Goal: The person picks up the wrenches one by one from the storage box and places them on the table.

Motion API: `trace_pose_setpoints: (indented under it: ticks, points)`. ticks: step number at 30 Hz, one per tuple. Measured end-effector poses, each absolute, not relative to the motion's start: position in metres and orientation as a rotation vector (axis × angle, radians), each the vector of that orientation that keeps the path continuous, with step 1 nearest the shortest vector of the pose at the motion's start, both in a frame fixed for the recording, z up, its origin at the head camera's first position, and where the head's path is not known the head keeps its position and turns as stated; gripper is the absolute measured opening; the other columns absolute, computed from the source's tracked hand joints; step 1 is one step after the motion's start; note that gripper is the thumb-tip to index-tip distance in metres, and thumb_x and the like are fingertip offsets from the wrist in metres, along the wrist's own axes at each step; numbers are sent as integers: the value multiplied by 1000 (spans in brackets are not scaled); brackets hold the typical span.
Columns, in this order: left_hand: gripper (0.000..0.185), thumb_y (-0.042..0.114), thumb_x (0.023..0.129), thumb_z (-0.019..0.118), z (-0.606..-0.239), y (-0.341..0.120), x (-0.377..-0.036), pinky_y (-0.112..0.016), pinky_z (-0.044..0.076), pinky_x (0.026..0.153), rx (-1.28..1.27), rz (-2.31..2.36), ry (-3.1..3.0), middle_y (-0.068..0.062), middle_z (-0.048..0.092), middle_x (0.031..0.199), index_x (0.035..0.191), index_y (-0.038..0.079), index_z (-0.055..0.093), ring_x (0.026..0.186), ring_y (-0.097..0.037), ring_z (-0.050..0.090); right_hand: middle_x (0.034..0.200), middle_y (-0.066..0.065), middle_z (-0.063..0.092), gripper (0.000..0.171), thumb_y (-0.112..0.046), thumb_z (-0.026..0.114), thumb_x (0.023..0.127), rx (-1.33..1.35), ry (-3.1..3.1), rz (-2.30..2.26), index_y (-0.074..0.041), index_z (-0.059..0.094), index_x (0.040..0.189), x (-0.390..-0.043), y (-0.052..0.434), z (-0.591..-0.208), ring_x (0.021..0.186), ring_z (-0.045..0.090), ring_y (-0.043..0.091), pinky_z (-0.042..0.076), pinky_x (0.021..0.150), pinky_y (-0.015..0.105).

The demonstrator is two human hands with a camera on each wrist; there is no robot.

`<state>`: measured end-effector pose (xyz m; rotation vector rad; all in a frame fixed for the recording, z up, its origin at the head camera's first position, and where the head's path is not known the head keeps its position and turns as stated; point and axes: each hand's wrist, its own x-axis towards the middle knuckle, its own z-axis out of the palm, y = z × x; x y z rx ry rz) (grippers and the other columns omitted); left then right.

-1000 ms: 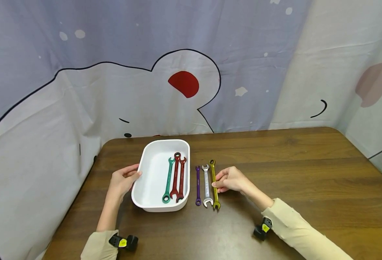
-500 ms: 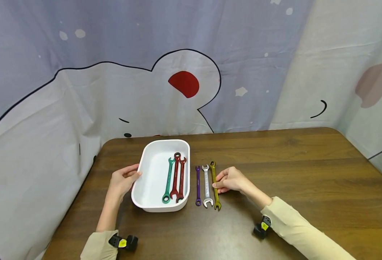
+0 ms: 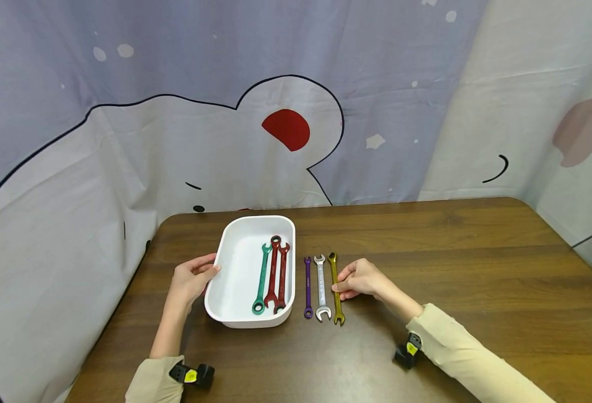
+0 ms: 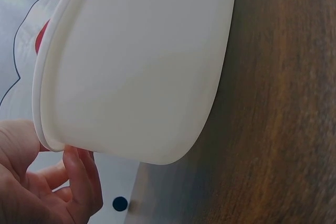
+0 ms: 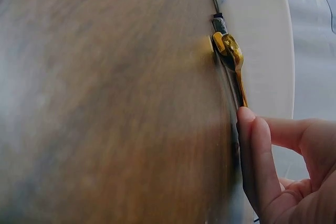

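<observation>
My left hand [image 3: 187, 282] grips the left rim of a white plastic tub [image 3: 233, 280], thumb over the edge and fingers beneath it, as the left wrist view also shows. Inside the tub lie a green wrench [image 3: 262, 278] and two red wrenches, one [image 3: 272, 274] beside the other [image 3: 282, 277]. To the tub's right, my right hand [image 3: 360, 280] pinches a yellow combination wrench [image 3: 335, 268] at mid-shaft between thumb and fingertips. In the right wrist view its golden end [image 5: 229, 48] points away from the hand, close to the tabletop. A silver wrench [image 3: 321, 288] and a purple wrench [image 3: 308, 288] lie left of it.
The brown wooden table [image 3: 452, 252] reaches out to the right and the front. Behind it and along the left side hangs a printed curtain [image 3: 175, 151]. Each sleeve cuff carries a black wrist camera, the left one [image 3: 195, 375] and the right one [image 3: 408, 352].
The yellow wrench has shifted slightly to the right, away from the silver one, with my right hand on it. My left hand and the tub stay in place.
</observation>
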<state>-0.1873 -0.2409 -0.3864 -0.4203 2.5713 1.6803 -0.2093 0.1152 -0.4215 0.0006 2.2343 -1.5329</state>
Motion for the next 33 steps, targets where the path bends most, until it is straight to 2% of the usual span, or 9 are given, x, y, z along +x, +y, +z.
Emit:
trace_pose_setpoints:
  ticks: [17,33]
  points:
    - [44,16,92,64,-387,-240,-189,-20,51,63,-419,1675,2581,-20,63,118,132,1,56,81,-5,60,63,5,65,20,-1,74,78,11,2233,-1506,7,61,90,-211,119,-422,51,63,9,53,52,21]
    - [44,17,92,64,-386,-241,-187,-21,51,63,-419,1664,2576,-19,63,119,133,3,55,82,-6,61,63,5,66,27,-1,75,78,26,2201,-1538,9,61,97,-211,121,-424,51,63,8,52,51,20]
